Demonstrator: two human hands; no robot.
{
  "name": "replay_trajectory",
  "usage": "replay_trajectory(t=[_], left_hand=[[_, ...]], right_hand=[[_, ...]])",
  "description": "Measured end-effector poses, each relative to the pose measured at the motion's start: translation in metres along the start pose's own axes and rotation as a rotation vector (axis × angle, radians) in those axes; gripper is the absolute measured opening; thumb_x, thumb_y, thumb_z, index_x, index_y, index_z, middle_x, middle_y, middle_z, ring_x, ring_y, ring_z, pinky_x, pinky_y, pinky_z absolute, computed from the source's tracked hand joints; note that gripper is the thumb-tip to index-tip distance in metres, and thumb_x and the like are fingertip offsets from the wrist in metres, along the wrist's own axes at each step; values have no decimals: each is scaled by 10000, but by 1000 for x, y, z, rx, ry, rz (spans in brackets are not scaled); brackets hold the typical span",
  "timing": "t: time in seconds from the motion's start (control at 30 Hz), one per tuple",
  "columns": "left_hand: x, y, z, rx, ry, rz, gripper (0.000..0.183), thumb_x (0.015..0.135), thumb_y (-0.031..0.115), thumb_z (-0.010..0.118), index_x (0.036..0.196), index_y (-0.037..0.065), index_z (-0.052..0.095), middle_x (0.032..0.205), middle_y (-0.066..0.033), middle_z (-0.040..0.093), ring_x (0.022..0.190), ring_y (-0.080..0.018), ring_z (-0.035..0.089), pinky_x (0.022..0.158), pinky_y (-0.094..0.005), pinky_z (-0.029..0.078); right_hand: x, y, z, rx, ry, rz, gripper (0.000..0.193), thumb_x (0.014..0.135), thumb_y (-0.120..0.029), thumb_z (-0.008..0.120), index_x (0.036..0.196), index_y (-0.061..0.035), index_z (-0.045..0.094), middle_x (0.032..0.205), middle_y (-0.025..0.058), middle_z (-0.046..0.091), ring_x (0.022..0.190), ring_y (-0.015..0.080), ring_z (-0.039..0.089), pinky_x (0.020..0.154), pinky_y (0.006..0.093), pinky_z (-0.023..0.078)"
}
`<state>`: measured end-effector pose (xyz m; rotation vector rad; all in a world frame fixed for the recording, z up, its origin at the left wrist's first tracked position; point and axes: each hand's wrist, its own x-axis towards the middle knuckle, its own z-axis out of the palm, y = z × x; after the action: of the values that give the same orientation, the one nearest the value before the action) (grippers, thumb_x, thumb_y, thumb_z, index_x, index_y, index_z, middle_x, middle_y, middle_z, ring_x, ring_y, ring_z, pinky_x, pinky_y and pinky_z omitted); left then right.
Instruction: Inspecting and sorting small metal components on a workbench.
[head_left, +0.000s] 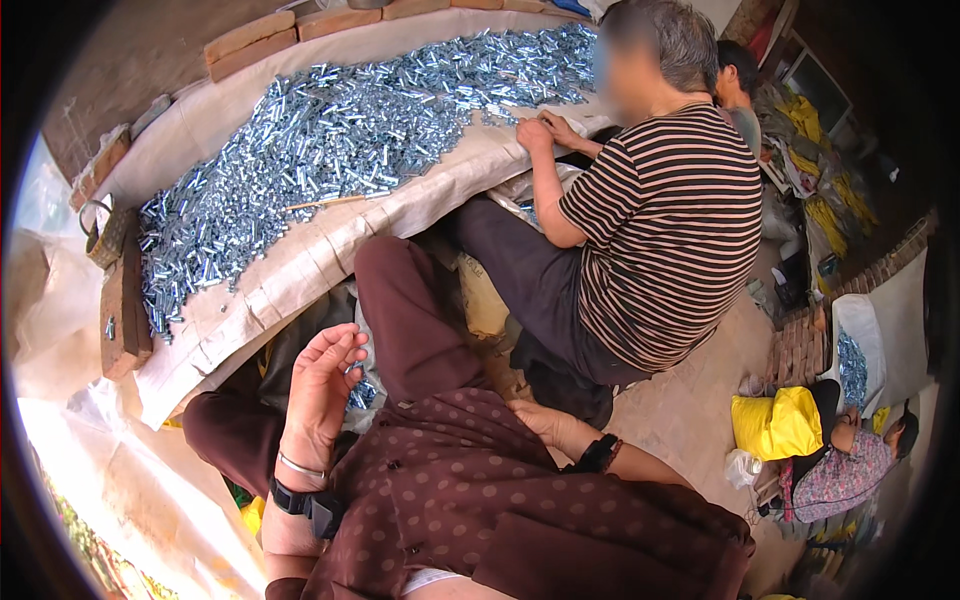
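Note:
My left hand point(325, 375) is raised above my lap, its fingers bent in and drawn together near the thumb. Whatever lies between the fingertips is too small to make out. Just beside it, a bag with small shiny metal pieces point(362, 393) shows partly between my knees. My right hand point(540, 422) rests low against my dark red dotted shirt point(450, 480), and its fingers are mostly hidden. Ahead of my knees, a large heap of small silvery metal sleeves point(330, 130) covers a pale cloth-covered table point(300, 275).
A thin wooden stick point(325, 203) lies on the heap's near edge. Bricks point(250, 48) line the table's rim. A co-worker in a striped shirt point(670, 230) sits close at my right, hands at the table. Another person point(845, 475) sits far right beside a yellow sack point(775, 423).

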<state>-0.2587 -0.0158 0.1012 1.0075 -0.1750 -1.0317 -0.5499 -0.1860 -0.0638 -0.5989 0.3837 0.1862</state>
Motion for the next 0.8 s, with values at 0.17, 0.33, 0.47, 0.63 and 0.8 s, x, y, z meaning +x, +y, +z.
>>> replay_trajectory(t=[0.17, 0.33, 0.47, 0.63, 0.8], left_hand=[[4, 5, 3, 56, 3, 67, 166, 901, 137, 597, 1046, 60, 616, 931, -25, 668, 780, -76, 610, 656, -194, 473], [-6, 24, 19, 93, -76, 125, 139, 893, 104, 602, 1013, 41, 632, 933, -45, 668, 793, -85, 606, 664, -184, 462], [-33, 52, 45, 322, -271, 271, 183, 889, 128, 617, 1029, 9, 626, 934, -58, 669, 804, -92, 606, 716, -209, 463], [-94, 95, 97, 208, -504, 456, 501, 965, 417, 412, 1013, -67, 530, 995, -277, 564, 867, -299, 631, 770, -353, 530], [-101, 90, 120, -186, -668, 534, 414, 942, 330, 472, 973, -68, 582, 883, -243, 607, 788, -257, 625, 709, -327, 510]], right_hand=[[0, -3, 12, -73, 165, -16, 523, 839, -273, 695, 1237, 19, 524, 1177, 107, 601, 1042, 176, 585, 894, 300, 478], [1, -7, 13, 0, 20, -124, 526, 830, -279, 703, 1227, 20, 532, 1177, 107, 599, 1040, 173, 584, 884, 289, 478], [-7, -23, -15, -216, 223, -40, 475, 826, -275, 702, 1182, 12, 574, 1068, 75, 639, 911, 131, 615, 770, 242, 498], [-14, -92, 43, -489, 649, -84, 239, 900, -181, 611, 1068, -13, 635, 827, 43, 663, 612, 51, 557, 526, 174, 437], [15, -118, 83, -777, 638, -132, 256, 910, -174, 597, 1073, 22, 620, 865, 107, 683, 601, 75, 605, 530, 180, 468]])
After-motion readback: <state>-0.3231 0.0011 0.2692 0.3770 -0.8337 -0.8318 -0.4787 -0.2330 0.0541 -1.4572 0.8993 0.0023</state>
